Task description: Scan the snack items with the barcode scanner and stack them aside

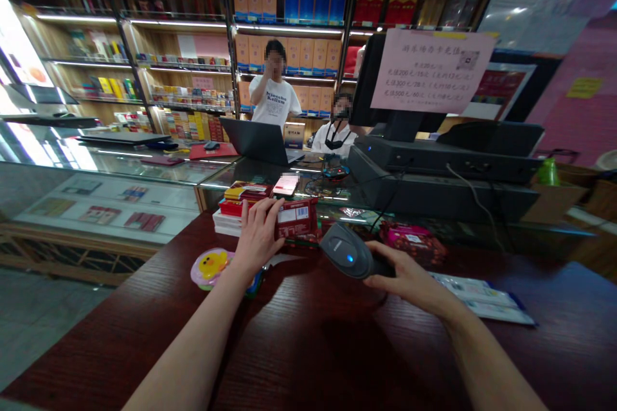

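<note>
At twelve o'clock, your left hand (259, 231) has half-bent fingers touching a glossy dark-red packet (297, 221), grip unclear; at one, your right hand (412, 277) closes round a grey plastic scanner (344, 250), partly hidden.

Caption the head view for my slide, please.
Left hand at a dark-red rectangular barcoded packet, right hand holding a grey handheld scanner above a glossy reddish-brown counter.

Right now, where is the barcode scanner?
In the head view, the barcode scanner is just right of centre, gripped in the right hand over the dark wooden counter, with the dark red packet by the left hand to its left.
</note>
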A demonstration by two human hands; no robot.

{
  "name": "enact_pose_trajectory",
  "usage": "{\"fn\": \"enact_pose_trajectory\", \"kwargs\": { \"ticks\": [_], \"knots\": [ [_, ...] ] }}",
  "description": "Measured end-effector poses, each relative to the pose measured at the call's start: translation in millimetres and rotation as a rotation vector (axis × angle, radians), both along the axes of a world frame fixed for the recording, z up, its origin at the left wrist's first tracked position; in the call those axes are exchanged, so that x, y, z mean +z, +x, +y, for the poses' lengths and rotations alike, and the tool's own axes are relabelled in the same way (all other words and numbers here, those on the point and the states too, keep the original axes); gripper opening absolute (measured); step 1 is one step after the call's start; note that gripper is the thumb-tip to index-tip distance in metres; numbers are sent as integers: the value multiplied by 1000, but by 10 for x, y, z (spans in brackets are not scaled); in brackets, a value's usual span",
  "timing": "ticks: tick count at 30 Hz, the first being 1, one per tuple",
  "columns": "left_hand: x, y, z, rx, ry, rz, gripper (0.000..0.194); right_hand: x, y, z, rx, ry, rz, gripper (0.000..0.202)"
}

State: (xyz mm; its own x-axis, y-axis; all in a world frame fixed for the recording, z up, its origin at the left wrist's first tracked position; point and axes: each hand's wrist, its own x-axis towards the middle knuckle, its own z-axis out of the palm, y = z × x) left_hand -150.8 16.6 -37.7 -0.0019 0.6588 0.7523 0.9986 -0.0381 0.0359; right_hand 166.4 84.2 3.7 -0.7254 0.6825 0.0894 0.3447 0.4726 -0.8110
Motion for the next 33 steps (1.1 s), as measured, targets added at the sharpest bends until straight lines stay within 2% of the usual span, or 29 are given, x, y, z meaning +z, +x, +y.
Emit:
{"fn": "enact_pose_trajectory", "kwargs": {
  "ticks": [12,17,27,33],
  "knots": [
    [-6,-11,-3,5,-2,-1,85,-19,18,12,32,-20,1,51],
    [-3,-12,-4,11,-7,2,85,-58,-6,7,129,-65,-82,55],
    [1,-9,4,2,7,-1,85,-237,-192,-78,232,92,-378,59],
    [3,-10,2,11,13,11,85,-307,-228,-73,254,121,-435,60]
  ]
}}
